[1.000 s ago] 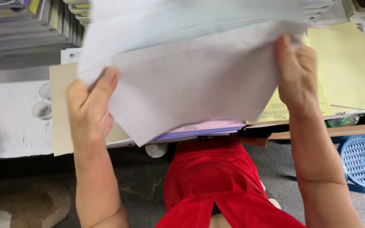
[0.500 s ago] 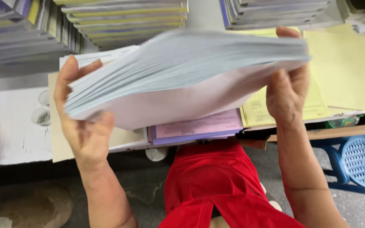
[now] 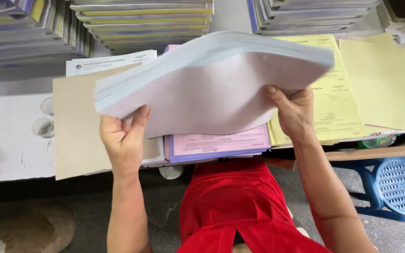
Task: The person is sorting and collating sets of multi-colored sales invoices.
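— Two hands are carrying it: our left hand (image 3: 123, 140) is pinching the near left corner of the thick sheaf of pale paper (image 3: 212, 84), thumb on the underside.

— And we're lifting it clear of the brown card (image 3: 78, 126) and the pink forms (image 3: 219, 143) below?

— Yes — our right hand (image 3: 296, 115) is gripping the right edge beside the yellow sheets (image 3: 376, 84), fingers closed round it.

— It's sagging between our grips; with so little purchase, we're risking sheets fanning out and sliding off.
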